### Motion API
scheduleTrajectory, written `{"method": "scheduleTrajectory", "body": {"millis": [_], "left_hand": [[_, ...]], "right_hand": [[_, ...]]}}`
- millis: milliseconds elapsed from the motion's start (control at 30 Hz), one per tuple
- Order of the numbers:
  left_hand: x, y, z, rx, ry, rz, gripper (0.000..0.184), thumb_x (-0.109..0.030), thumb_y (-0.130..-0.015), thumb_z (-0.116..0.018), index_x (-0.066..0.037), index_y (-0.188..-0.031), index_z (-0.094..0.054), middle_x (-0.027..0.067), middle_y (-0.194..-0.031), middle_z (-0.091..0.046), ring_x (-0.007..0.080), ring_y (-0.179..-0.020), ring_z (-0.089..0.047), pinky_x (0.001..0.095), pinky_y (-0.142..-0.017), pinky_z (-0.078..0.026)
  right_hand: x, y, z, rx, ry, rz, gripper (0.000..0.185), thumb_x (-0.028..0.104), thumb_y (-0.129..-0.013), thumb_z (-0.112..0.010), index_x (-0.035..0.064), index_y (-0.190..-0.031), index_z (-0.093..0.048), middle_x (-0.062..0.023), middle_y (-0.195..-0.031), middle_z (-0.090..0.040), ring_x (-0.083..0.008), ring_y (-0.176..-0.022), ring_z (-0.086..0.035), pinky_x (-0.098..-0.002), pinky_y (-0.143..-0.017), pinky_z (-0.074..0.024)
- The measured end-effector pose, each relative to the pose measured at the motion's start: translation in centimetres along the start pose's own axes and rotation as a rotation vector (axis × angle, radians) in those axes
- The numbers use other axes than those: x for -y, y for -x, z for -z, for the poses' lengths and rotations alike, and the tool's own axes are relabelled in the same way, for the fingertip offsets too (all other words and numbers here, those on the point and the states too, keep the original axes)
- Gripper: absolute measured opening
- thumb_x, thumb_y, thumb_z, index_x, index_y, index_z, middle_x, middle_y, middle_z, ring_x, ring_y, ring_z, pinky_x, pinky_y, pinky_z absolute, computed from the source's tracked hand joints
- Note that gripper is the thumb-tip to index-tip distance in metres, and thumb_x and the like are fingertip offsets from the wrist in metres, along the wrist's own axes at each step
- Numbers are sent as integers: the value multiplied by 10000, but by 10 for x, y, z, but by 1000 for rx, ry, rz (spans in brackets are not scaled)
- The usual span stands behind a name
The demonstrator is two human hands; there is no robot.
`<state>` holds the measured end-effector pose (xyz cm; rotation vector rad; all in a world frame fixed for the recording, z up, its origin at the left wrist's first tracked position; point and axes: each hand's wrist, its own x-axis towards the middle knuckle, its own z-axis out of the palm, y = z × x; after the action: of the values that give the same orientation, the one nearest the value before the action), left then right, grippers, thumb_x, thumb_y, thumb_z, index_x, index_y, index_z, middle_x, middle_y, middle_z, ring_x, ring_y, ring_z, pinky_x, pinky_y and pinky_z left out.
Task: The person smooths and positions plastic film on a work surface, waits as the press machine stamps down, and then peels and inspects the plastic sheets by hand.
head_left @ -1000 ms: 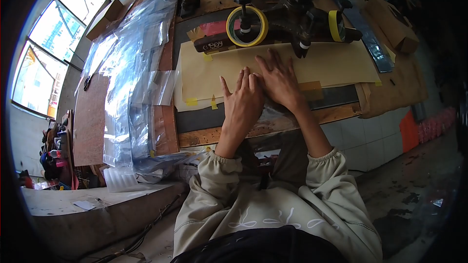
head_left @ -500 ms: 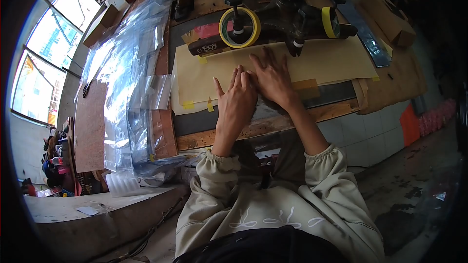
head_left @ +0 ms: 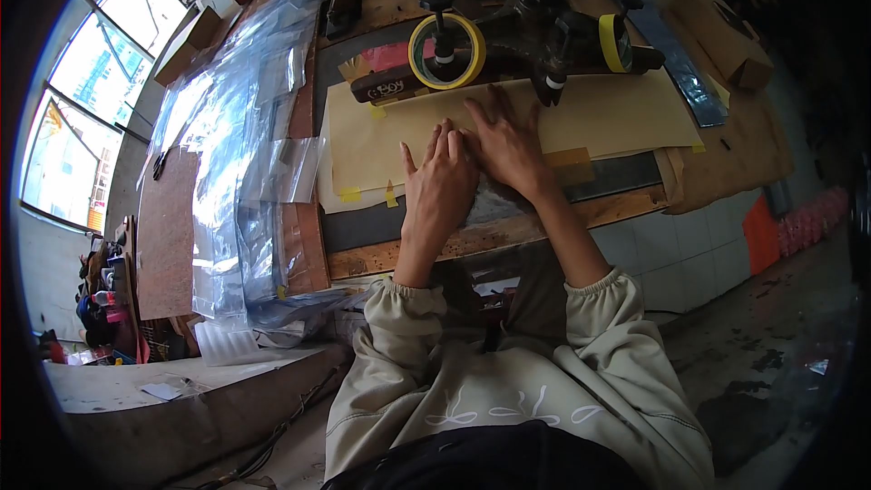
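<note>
Cream paper (head_left: 626, 118): lying flat near the near edge of the table (head_left: 372, 259), over a dark mat (head_left: 356, 229) that shows along its near side and at its near left corner. More than one layer visible at the left end.

Left hand (head_left: 440, 181): palm down on the paper, nothing gripped; little finger set apart, the other fingers close together and slightly bent. Right hand (head_left: 510, 147): palm down on the paper just beside the left, fingers extended and spread. Fingers of the two hands meet or nearly so; exact contact cannot be told.

Small yellow tape pieces (head_left: 350, 193) at the paper's near left corner; amber strip (head_left: 570, 166) on its near edge, right of the right hand. Dark bar (head_left: 392, 88) runs along the far side of the paper. Two yellow-edged tape rolls (head_left: 478, 47) hang on knobbed posts above the bar.

Clear plastic sheets (head_left: 222, 200) spread over the table's left side. Brown paper (head_left: 730, 159) at its near right corner; cardboard box (head_left: 721, 36) beyond.
</note>
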<state>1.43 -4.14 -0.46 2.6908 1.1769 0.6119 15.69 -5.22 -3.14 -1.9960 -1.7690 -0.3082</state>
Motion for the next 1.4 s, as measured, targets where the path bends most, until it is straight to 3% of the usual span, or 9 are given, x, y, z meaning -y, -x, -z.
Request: {"method": "scheduleTrajectory", "body": {"millis": [300,400,500,600,700,800,1000,1200,1400], "left_hand": [[0,0,-2,-26,-2,1,365,-176,-896,-517,2,-1212,-482,198,-1396,-470,309,-1320,-437,629,-1054,-296],[1,-2,-6,-41,-30,-7,366,-179,-894,-513,2,-1211,-487,200,-1389,-478,309,-1311,-449,617,-1044,-313],[1,-2,-10,-68,-53,-27,361,-190,-892,-514,-5,-1202,-496,201,-1373,-494,303,-1297,-467,609,-1029,-330],[0,-2,-8,-93,-65,-19,351,-198,-890,-519,-15,-1189,-505,197,-1359,-511,294,-1286,-482,607,-1017,-341],[0,0,-12,-106,-61,6,350,-226,-898,-522,-24,-1183,-504,186,-1368,-511,278,-1288,-485,613,-1010,-342],[-4,1,-11,-82,-5,71,376,-247,-913,-510,-24,-1214,-482,180,-1398,-484,268,-1322,-449,616,-1035,-317],[-4,7,-18,-98,46,82,418,-258,-940,-479,-2,-1270,-470,184,-1443,-432,278,-1370,-381,627,-1093,-224],[-12,25,-29,-266,82,35,400,-279,-975,-430,-64,-1299,-522,156,-1426,-459,284,-1353,-397,560,-1090,-270],[-13,22,-22,-243,130,34,382,-288,-973,-445,-90,-1283,-551,124,-1386,-512,252,-1334,-428,514,-1085,-283]], "right_hand": [[1,0,1,-10,-46,-23,483,374,-913,-545,102,-1307,-481,-274,-1386,-432,-343,-1356,-366,-734,-1027,-173],[0,-2,3,81,24,-28,492,381,-949,-487,152,-1380,-422,-219,-1444,-387,-346,-1360,-365,-739,-1020,-186],[1,0,1,15,33,-23,458,369,-950,-486,145,-1349,-468,-205,-1416,-425,-343,-1330,-404,-712,-1028,-216],[6,0,7,-40,-14,-11,409,295,-933,-522,51,-1262,-539,-236,-1344,-496,-325,-1321,-419,-613,-1071,-258],[7,7,17,41,-103,-31,363,205,-934,-512,-12,-1222,-556,-217,-1309,-532,-320,-1299,-443,-500,-1088,-313],[13,32,19,21,-86,12,367,152,-925,-509,-50,-1230,-544,-211,-1308,-539,-318,-1303,-441,-445,-1092,-331],[23,51,23,-93,-127,-35,400,169,-927,-495,-44,-1264,-531,-204,-1359,-508,-313,-1331,-415,-461,-1092,-329],[17,52,15,-143,-108,18,413,177,-927,-485,-69,-1255,-530,-226,-1337,-521,-327,-1320,-426,-448,-1094,-335],[22,50,19,-182,-175,-38,393,156,-912,-485,-105,-1193,-572,-266,-1279,-551,-360,-1267,-476,-394,-1079,-367]]}}
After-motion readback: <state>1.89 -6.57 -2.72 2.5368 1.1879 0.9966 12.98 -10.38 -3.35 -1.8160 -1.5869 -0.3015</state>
